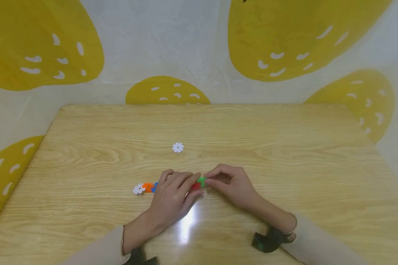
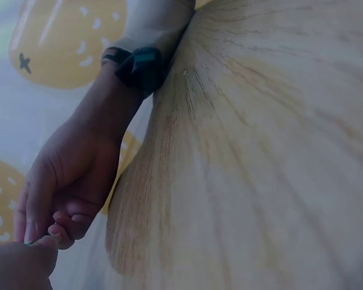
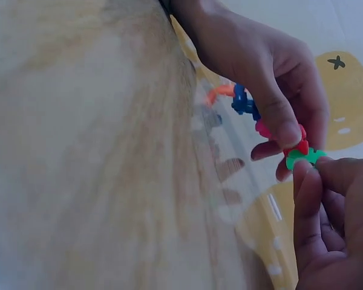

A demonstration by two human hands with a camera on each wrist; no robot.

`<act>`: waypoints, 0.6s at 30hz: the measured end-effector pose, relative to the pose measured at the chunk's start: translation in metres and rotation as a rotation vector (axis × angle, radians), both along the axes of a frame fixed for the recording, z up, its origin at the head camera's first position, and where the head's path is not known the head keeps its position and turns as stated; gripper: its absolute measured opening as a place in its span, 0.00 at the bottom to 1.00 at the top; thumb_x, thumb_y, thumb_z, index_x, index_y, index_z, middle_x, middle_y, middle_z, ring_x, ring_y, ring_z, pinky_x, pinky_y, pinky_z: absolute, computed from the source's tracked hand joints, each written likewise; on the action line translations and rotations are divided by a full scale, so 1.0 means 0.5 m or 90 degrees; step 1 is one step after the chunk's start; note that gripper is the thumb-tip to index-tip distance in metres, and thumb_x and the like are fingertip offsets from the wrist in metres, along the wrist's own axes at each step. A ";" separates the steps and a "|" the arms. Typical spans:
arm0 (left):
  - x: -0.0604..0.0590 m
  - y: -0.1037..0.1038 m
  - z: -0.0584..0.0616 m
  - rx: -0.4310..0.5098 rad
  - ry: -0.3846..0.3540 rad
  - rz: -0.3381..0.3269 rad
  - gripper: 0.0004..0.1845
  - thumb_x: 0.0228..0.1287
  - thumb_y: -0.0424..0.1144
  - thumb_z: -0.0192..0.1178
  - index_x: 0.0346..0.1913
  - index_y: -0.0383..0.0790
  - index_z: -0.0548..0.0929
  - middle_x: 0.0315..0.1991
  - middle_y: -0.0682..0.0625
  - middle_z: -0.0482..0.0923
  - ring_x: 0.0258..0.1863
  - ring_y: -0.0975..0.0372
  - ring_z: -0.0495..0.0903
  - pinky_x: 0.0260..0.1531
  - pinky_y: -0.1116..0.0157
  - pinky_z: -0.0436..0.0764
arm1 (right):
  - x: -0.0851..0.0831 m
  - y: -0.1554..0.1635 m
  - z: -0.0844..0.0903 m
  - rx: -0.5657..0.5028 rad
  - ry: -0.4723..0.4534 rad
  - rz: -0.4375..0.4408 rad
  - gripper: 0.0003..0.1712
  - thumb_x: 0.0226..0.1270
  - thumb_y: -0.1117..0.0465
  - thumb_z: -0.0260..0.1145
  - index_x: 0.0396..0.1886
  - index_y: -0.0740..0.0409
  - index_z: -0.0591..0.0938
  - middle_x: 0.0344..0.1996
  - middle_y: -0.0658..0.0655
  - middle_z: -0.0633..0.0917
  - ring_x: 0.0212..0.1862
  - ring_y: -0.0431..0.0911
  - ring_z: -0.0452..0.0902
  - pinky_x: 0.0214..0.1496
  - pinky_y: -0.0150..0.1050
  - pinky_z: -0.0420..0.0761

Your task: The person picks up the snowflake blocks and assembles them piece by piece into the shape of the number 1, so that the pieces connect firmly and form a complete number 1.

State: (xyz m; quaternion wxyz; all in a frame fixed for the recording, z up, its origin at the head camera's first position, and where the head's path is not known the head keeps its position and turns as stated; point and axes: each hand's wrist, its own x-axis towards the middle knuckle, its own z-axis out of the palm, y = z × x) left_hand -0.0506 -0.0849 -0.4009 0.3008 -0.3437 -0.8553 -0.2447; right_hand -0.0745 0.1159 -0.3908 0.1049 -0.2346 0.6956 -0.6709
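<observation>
Two hands meet at the middle of the bench, both working on one chain of little notched plastic discs. The chain lies along the wood near the front edge: a white end disc sits farthest to the person's left, then an orange disc, then a blue disc, partly tucked under the fingers, and a red disc right under the left hand's fingertips. The left hand lies over the chain and its grip pinches the red end, thumb and fingers curled round it, as the right wrist view shows plainly. The right hand comes in from the other side, its grip closed on a green disc, fingertips pinching its edge. Green and red are touching, slot to slot, or very near it; I cannot tell whether the green one is seated home.

This looks like the joining step: the green disc being pressed onto the red end. My read is that the next move calls for lining the two notches square and pushing them together firmly while the left hand braces the chain so it does not buckle.

One loose white disc lies alone farther back on the bench, well apart from both hands. A yellow-patterned cloth hangs behind.
</observation>
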 end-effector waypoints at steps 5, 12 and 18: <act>0.001 -0.001 0.000 -0.006 -0.007 -0.002 0.22 0.52 0.47 0.62 0.47 0.35 0.79 0.36 0.50 0.79 0.33 0.59 0.77 0.39 0.59 0.70 | -0.001 0.001 -0.021 -0.034 -0.043 0.018 0.07 0.56 0.69 0.63 0.36 0.63 0.80 0.30 0.59 0.83 0.27 0.55 0.79 0.27 0.44 0.79; 0.000 -0.001 -0.001 0.020 -0.002 -0.009 0.21 0.53 0.45 0.62 0.47 0.35 0.79 0.37 0.50 0.79 0.33 0.60 0.77 0.40 0.60 0.70 | -0.003 0.001 -0.020 -0.022 -0.063 0.012 0.06 0.57 0.68 0.63 0.35 0.62 0.79 0.27 0.59 0.83 0.27 0.53 0.79 0.27 0.44 0.79; -0.001 -0.001 -0.001 0.040 0.009 -0.019 0.19 0.53 0.43 0.62 0.45 0.35 0.79 0.37 0.50 0.79 0.34 0.61 0.77 0.39 0.60 0.70 | -0.003 0.001 -0.018 -0.018 -0.070 0.007 0.05 0.56 0.67 0.63 0.34 0.62 0.79 0.26 0.59 0.83 0.27 0.53 0.80 0.27 0.43 0.79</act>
